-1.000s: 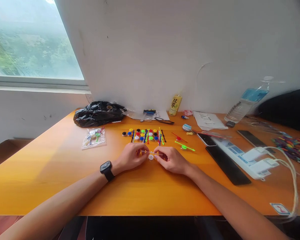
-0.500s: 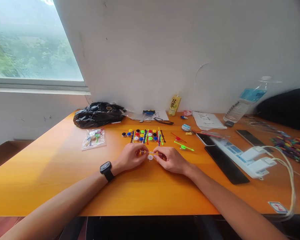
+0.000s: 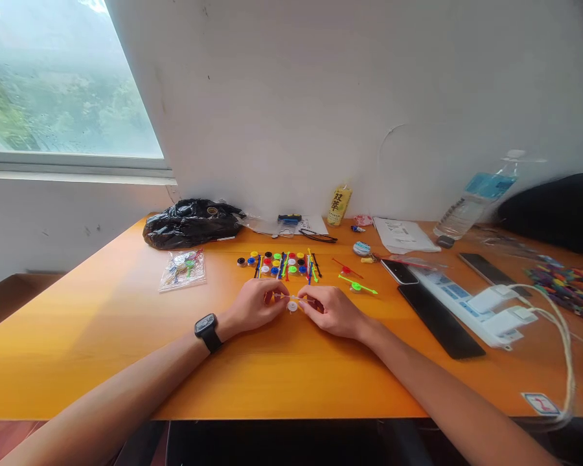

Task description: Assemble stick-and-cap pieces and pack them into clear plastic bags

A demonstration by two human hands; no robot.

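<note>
Near the middle of the table, my left hand (image 3: 259, 304) and my right hand (image 3: 332, 309) pinch the two ends of a thin white plastic arrow (image 3: 293, 297). A small white round base (image 3: 292, 307) sits just below the arrow, between my fingertips; whether the two touch I cannot tell. Beyond my hands lie rows of coloured round bases (image 3: 276, 263) with several coloured arrows (image 3: 312, 265) among them. To the right rest a green arrow on a base (image 3: 356, 285) and a red arrow on a base (image 3: 346, 269).
A clear bag of coloured pieces (image 3: 183, 269) lies at left, before a black plastic bag (image 3: 192, 223). On the right are a power strip (image 3: 447, 298) with white cables, a black slab (image 3: 440, 323), phones, and a tilted water bottle (image 3: 476, 197). Glasses (image 3: 318, 236) lie at the back.
</note>
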